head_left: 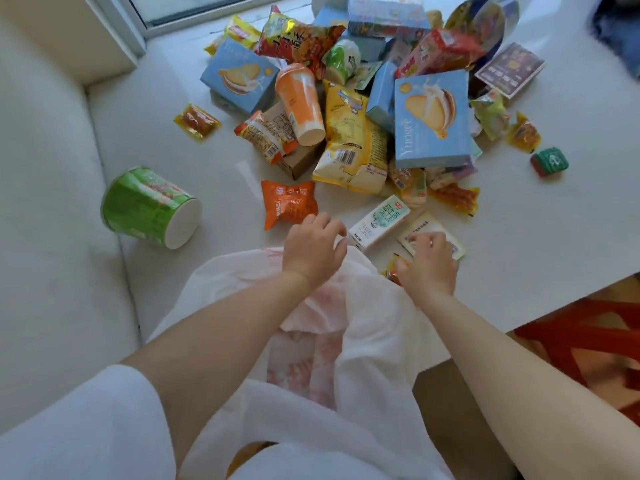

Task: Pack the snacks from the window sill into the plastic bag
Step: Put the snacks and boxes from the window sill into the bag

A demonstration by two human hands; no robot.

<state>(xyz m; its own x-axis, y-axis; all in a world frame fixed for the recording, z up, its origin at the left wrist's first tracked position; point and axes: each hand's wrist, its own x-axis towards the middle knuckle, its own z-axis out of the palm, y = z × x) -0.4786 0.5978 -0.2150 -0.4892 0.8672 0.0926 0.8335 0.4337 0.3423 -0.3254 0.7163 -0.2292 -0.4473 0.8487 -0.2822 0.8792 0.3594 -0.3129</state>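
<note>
Plastic bag [346, 327]: white, thin, faint red print, crumpled at the near edge of the window sill [519, 244] and hanging off it toward the person.

Left hand [313, 247] sits on the bag's far rim, fingers curled down into the film; looks like it grips the bag. Right hand [427, 263] is just right of the bag rim, fingers bent, pinching a small orange-yellow wrapped snack [391, 266] at the thumb side; fingertips rest on a flat pale sachet [431, 233] with small unreadable print.

Just beyond the bag, between the hands: white milk carton [379, 223] lying on its side, green Chinese characters. Beyond the left hand: orange snack pouch [289, 204], Chinese text, too small to read.

Left of the bag, well apart: green instant-noodle cup [150, 207] tipped on its side, white base toward the camera.

Farther beyond the bag is the main pile: blue biscuit box [433, 121] reading "Yilower" or similar, sandwich-biscuit picture; a second blue box [239, 76] of the same design to its left; orange drink cup [301, 103] lying tilted between them; yellow bag with barcode [349, 143]; red-orange crisp bag [298, 39] with large Chinese characters.

Right of the pile, apart: small green-red cube pack [549, 162].
</note>
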